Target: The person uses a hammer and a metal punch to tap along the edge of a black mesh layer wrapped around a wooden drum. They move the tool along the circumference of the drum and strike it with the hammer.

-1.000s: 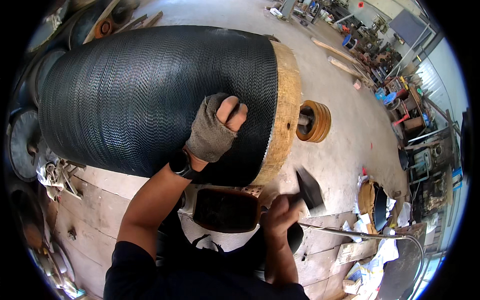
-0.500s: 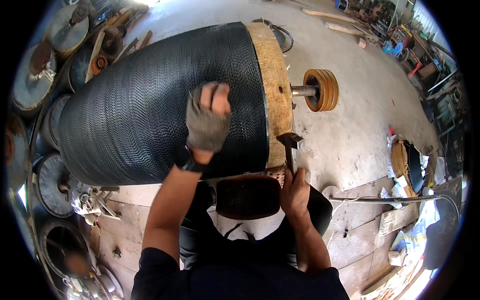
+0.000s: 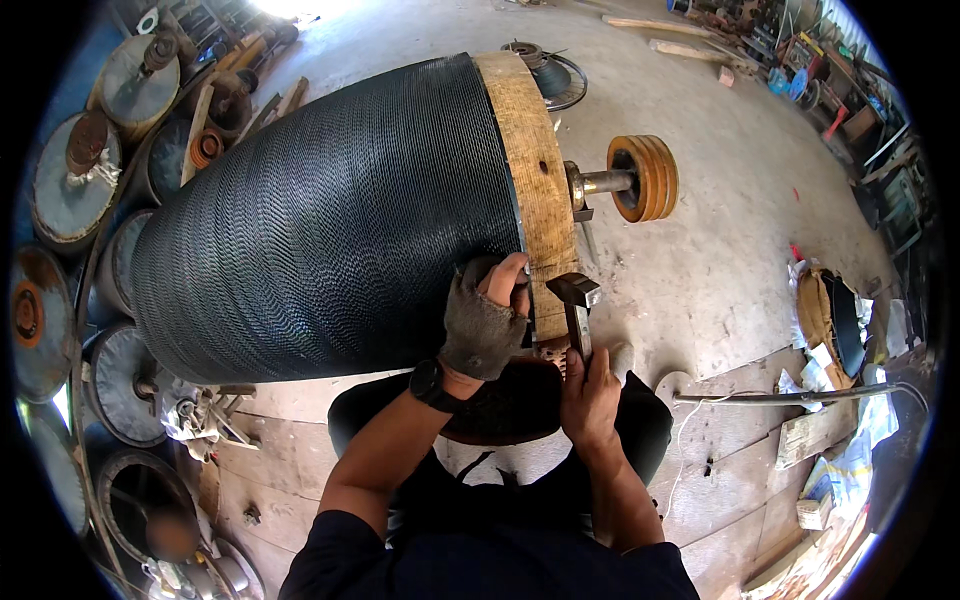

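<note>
A large drum [image 3: 330, 210] wrapped in fine black ridged rows lies across in front of me, with a bare wooden band [image 3: 530, 150] around its right end. My left hand [image 3: 486, 322], in a grey fingerless glove, is closed at the seam between the black covering and the wood. Its fingertips are pinched together there; what they hold, if anything, is too small to make out. My bare right hand [image 3: 590, 400] grips a hammer [image 3: 577, 305] by the handle, its metal head up beside the wooden band's near end.
From the drum's right end sticks a metal axle carrying an orange-brown grooved pulley [image 3: 645, 180]. Several round drums [image 3: 75, 180] crowd the left side. A dark brown curved block [image 3: 505, 410] sits between my knees. Right of me lie a metal bar [image 3: 790, 398], wood pieces and torn wrapping.
My left hand has come down and to the right, from above the black covering to its seam with the wood. The hammer has stayed nearly in place in my right hand.
</note>
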A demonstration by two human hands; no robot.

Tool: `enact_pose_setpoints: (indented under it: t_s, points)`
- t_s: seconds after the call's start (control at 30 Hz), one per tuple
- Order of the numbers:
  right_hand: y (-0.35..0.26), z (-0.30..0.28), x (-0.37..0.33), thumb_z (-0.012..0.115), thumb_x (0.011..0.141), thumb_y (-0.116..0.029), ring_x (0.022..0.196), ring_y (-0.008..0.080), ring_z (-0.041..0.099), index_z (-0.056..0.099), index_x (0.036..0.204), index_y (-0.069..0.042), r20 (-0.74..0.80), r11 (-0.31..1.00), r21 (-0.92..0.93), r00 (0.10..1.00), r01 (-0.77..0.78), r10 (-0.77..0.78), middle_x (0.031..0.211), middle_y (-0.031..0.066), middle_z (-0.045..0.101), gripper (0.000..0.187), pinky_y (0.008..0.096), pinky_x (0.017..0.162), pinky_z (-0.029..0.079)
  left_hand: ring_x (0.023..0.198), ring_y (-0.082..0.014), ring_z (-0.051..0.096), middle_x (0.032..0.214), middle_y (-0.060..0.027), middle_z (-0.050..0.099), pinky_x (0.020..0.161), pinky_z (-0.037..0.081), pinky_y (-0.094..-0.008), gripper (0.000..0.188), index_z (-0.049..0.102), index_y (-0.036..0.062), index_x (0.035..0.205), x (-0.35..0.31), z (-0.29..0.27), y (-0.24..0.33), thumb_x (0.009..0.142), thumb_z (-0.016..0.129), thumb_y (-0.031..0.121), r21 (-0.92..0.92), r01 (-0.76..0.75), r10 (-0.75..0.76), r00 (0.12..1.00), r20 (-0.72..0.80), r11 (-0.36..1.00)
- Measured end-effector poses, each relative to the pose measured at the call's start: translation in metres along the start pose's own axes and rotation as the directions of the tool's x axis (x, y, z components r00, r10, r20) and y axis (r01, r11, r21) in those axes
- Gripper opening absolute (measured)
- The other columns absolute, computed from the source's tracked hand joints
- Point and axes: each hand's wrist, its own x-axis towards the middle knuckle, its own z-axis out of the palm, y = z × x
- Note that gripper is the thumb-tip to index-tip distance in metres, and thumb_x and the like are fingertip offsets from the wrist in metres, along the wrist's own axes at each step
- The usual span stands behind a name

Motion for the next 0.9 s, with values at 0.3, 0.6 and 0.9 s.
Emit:
enact_pose_setpoints:
  t_s: [0.3, 0.6, 0.9]
  points:
    - [-0.018, -0.01, 0.012, 0.056, 0.102, -0.016, 0.068, 0.0505, 0.063, 0.051, 0.106, 0.002, 0.103, 0.994, -0.085, 0.991, -0.075, 0.083, 0.075, 0.0284, 0.063, 0.019, 0.053, 0.055, 0.047, 0.082, -0.032, 0.058, 0.089, -0.0086, 0.062, 0.079, 0.046, -0.0478, 0.069, 0.046, -0.0029, 0.137, 0.015, 0.015, 0.012, 0.072, 0.069, -0.002, 0.169, 0.033, -0.028, 0.999, -0.031, 0.985]
    - [-0.011, -0.009, 0.005, 0.058, 0.1, -0.01, 0.065, 0.0499, 0.062, 0.052, 0.105, 0.004, 0.062, 0.996, -0.083, 0.998, -0.018, 0.023, 0.071, 0.0286, 0.062, 0.017, 0.0521, 0.053, 0.048, 0.093, -0.0309, 0.06, 0.104, -0.0136, 0.061, 0.084, 0.047, -0.0466, 0.074, 0.042, -0.0041, 0.143, 0.012, 0.003, 0.026, 0.076, 0.073, 0.005, 0.194, 0.175, -0.182, 0.983, 0.022, 0.965]
    - [0.0, 0.01, 0.002, 0.056, 0.099, -0.01, 0.068, 0.0534, 0.06, 0.053, 0.112, 0.008, 0.004, 0.989, -0.125, 0.997, 0.074, -0.074, 0.077, 0.0338, 0.061, 0.022, 0.0543, 0.055, 0.046, 0.107, -0.035, 0.058, 0.113, -0.0168, 0.061, 0.092, 0.048, -0.0508, 0.045, 0.067, 0.0023, 0.118, -0.122, -0.012, 0.028, 0.082, 0.073, 0.029, 0.228, 0.03, -0.153, 0.827, 0.541, 0.973]
